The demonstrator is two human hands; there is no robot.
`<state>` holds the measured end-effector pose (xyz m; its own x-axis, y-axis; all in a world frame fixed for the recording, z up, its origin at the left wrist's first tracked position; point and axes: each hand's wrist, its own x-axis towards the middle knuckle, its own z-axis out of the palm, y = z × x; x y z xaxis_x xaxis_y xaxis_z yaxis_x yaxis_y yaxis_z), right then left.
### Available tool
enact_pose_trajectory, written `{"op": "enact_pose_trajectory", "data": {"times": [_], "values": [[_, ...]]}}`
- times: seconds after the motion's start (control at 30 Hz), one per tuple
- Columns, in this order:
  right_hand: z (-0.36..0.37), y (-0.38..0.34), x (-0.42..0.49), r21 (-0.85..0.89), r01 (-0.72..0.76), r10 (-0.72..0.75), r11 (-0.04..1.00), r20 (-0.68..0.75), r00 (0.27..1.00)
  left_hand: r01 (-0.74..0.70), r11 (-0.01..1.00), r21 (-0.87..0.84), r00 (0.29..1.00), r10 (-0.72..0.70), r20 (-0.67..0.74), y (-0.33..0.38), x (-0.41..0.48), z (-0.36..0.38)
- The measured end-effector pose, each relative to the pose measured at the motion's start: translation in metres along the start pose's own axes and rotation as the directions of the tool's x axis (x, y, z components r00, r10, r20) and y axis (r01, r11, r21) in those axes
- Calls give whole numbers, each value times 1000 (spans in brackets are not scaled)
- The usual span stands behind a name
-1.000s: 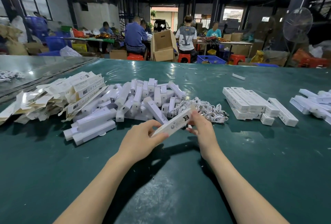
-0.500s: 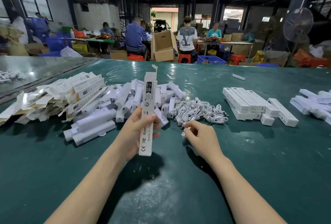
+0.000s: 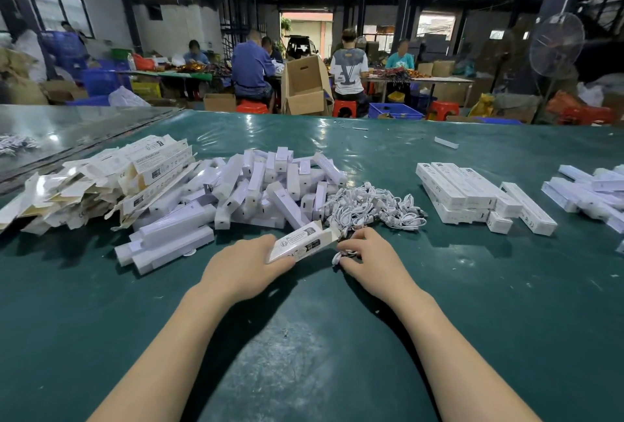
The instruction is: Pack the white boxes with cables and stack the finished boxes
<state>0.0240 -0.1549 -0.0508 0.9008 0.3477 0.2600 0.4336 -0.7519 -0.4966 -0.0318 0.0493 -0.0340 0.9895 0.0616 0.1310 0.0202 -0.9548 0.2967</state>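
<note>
One left hand (image 3: pixel 241 268), one right hand (image 3: pixel 369 264), one printed box (image 3: pixel 302 244), one cable coil (image 3: pixel 339 256), one cable heap (image 3: pixel 374 207) mid-frame.

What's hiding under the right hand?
A small coiled white cable peeks out under the right hand, beside the end of the white box that the left hand grips. The hand covers the rest of the cable.

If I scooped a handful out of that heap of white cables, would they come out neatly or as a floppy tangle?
Probably floppy: the cable heap is all soft loops, nothing straight. Neighbours would likely snag and trail along, since the loops overlap. Probably light too: the right hand pinches one coiled cable, seemingly with fingertips alone.
</note>
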Motion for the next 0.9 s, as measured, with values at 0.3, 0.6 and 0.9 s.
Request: {"op": "enact_pose_trajectory", "data": {"times": [0.3, 0.6, 0.9], "values": [[-3, -5, -2, -21, 31, -29, 999, 81, 996, -1, 998, 58, 1000, 2, -11, 3, -2, 1], [-8, -5, -3, -1, 25, -25, 1000, 73, 997, -5, 995, 99, 999, 8, -34, 8, -5, 1], [1, -1, -3, 225, 0, 35, 974, -153, 988, -21, 997, 76, 999, 23, -36, 9, -6, 0]]}}
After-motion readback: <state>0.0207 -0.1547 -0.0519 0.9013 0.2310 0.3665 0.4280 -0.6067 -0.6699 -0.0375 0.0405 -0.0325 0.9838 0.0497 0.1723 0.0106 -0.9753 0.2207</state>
